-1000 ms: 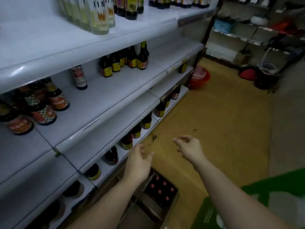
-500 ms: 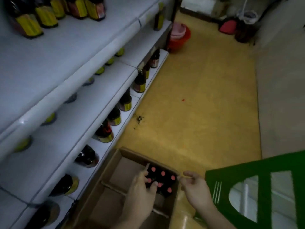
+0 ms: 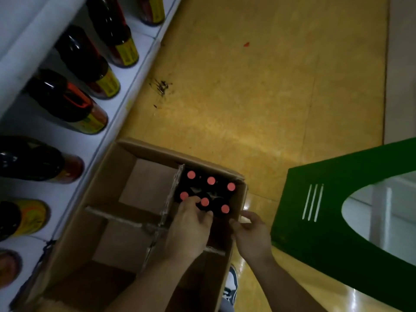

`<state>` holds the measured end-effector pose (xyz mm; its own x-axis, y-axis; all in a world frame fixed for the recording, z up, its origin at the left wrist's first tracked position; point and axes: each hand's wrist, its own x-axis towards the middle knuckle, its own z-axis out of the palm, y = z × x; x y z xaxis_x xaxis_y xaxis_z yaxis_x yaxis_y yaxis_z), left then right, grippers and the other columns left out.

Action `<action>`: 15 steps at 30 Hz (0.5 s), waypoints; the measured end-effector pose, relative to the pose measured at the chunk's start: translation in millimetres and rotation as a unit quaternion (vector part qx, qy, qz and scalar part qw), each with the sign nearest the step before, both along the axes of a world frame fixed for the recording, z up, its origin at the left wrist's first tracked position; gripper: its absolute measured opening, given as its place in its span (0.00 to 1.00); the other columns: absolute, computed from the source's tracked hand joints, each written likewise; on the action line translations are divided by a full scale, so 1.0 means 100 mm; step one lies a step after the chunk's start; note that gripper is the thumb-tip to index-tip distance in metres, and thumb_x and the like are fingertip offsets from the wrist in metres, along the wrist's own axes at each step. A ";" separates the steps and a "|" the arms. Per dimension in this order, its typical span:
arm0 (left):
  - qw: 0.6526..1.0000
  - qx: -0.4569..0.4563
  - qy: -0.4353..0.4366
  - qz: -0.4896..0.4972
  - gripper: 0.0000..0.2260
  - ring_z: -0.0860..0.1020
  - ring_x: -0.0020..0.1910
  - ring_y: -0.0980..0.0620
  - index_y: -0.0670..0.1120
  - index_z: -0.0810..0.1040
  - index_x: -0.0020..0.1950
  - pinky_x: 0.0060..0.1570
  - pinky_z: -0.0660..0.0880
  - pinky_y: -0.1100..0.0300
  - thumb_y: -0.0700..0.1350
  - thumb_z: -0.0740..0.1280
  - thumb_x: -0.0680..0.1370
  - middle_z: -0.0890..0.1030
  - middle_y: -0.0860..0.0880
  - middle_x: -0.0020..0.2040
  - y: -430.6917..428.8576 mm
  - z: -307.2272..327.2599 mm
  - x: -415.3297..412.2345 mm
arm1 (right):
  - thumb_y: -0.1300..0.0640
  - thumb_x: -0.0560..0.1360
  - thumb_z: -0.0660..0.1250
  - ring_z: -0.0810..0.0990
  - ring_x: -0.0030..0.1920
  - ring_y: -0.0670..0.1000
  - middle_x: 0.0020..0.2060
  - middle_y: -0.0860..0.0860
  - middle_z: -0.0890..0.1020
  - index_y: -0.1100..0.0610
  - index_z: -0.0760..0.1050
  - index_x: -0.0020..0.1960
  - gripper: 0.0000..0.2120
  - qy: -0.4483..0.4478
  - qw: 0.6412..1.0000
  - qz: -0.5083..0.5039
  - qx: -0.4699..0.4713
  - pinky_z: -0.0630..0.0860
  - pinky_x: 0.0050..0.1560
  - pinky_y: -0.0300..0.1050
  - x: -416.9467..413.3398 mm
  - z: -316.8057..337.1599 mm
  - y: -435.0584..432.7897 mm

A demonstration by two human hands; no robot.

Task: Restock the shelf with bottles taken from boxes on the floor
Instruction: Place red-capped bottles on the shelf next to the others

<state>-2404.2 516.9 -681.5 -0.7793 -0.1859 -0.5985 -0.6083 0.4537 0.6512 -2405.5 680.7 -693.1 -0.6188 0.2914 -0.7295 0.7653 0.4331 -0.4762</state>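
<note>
Both hands low: left hand (image 3: pixel 191 228) curls over bottles (image 3: pixel 211 180), right hand (image 3: pixel 252 237) pinches box (image 3: pixel 101 176) rim.

A brown cardboard box (image 3: pixel 155 151) stands open on the yellow floor (image 3: pixel 247 97), split by cardboard dividers (image 3: pixel 126 218). Its far right compartment holds six dark bottles with red caps (image 3: pixel 211 180). The left hand (image 3: pixel 191 226) reaches into that compartment, fingertips bent among the near bottles; whether it grips one is unclear. The right hand (image 3: pixel 252 235) pinches the box's right rim. Beside the box, a white shelf (image 3: pixel 126 104) carries dark bottles with yellow labels (image 3: pixel 83 61). A green plastic frame (image 3: pixel 337 199) stands to the right.
</note>
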 end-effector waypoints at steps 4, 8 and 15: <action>1.000 -0.001 -0.017 -0.003 0.21 0.78 0.56 0.56 0.52 0.69 0.73 0.51 0.75 0.57 0.51 0.68 0.81 0.77 0.55 0.61 0.09 -0.49 -0.02 | 0.52 0.78 0.71 0.86 0.44 0.51 0.46 0.52 0.87 0.45 0.73 0.66 0.18 -0.007 1.000 -0.002 -0.006 0.75 0.35 0.39 -0.01 -0.48 0.04; 1.000 -0.022 -0.016 -0.011 0.22 0.79 0.58 0.53 0.53 0.67 0.74 0.51 0.79 0.52 0.51 0.68 0.80 0.78 0.53 0.64 0.14 -0.85 -0.05 | 0.53 0.77 0.72 0.86 0.47 0.53 0.47 0.49 0.87 0.46 0.72 0.69 0.22 0.006 1.000 0.010 -0.003 0.83 0.48 0.52 -0.05 -0.86 0.03; 0.996 -0.065 -0.006 -0.061 0.22 0.79 0.58 0.48 0.56 0.67 0.73 0.50 0.79 0.50 0.50 0.68 0.80 0.76 0.51 0.64 0.19 -1.21 -0.10 | 0.55 0.76 0.71 0.86 0.44 0.53 0.41 0.46 0.87 0.46 0.74 0.66 0.20 0.030 0.996 0.081 0.024 0.84 0.49 0.57 -0.12 -1.19 -0.01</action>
